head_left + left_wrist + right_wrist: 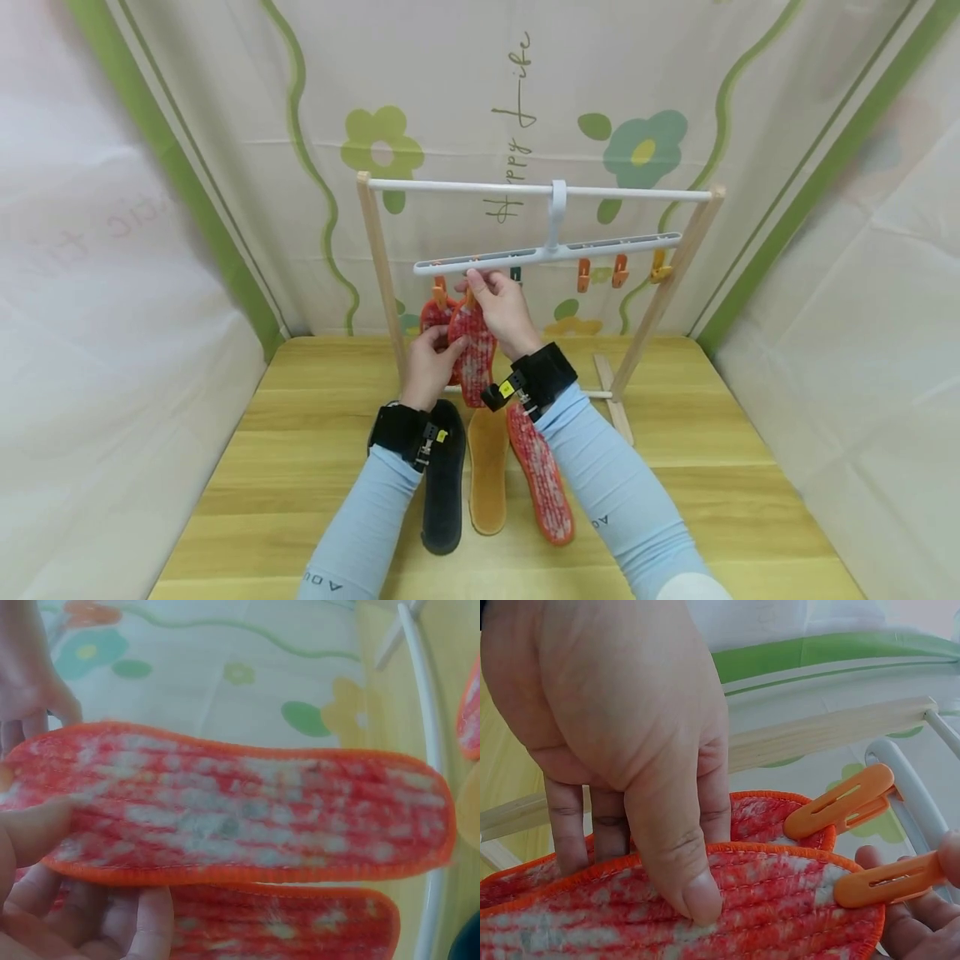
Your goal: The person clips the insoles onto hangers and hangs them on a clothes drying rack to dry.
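Note:
A red-and-white patterned insole (476, 367) with orange edging hangs toe-down below the grey clip hanger (487, 261). My left hand (429, 362) pinches it, thumb on the front face and fingers behind. At its upper end, an orange clip (889, 881) overlaps the edge, and my right hand (506, 312) holds that clip between thumb and fingers, just under the hanger bar. Behind hangs a matching insole (435, 317), gripped by another orange clip (840, 802). The front insole partly hides it.
On the wooden table (315, 467) lie a black insole (442, 492), a tan insole (489, 479) and another red patterned insole (542, 479). The hanger hooks over the white rail of a wooden stand (652, 325). Orange clips (619, 272) and a yellow clip (661, 267) dangle at its right.

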The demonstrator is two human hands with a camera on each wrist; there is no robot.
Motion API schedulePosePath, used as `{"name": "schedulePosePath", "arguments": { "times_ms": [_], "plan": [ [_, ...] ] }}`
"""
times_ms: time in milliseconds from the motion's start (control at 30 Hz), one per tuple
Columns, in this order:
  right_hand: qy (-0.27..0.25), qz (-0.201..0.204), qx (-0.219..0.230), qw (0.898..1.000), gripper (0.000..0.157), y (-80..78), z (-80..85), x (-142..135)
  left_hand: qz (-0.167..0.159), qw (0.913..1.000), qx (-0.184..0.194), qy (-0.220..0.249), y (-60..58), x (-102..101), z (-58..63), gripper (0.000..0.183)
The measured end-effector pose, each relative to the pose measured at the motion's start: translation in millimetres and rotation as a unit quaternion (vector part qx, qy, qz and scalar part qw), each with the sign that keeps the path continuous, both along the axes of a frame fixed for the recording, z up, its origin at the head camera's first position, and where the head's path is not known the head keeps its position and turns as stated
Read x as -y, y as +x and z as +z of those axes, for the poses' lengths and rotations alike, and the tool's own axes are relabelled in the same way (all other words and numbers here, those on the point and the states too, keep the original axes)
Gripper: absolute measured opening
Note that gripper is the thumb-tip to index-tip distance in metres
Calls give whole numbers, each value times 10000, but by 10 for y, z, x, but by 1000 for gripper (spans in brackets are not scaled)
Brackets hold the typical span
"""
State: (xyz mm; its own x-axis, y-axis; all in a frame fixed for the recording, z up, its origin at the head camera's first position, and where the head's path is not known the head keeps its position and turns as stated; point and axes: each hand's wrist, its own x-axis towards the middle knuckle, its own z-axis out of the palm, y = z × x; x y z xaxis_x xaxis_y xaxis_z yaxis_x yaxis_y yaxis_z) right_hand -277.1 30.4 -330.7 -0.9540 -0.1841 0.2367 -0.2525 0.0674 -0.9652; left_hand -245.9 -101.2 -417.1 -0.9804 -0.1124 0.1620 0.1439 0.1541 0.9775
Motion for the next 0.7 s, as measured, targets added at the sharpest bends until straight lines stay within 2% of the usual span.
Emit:
{"name": "schedulePosePath", "arguments": {
  "times_ms": [233, 433, 700],
  "plan": [
    [182, -87, 128, 9997, 39, -6, 4, -36, -128, 9999, -7, -13, -63, 10, -5, 31],
    [193, -105, 193, 9996, 39, -7, 11, -58, -79, 9998, 86, -152, -112, 8, -20, 33],
    [468, -219, 118, 9986, 40, -20, -38, -105, -106, 9996, 192, -149, -161, 12, -18, 32]
  ]
}}
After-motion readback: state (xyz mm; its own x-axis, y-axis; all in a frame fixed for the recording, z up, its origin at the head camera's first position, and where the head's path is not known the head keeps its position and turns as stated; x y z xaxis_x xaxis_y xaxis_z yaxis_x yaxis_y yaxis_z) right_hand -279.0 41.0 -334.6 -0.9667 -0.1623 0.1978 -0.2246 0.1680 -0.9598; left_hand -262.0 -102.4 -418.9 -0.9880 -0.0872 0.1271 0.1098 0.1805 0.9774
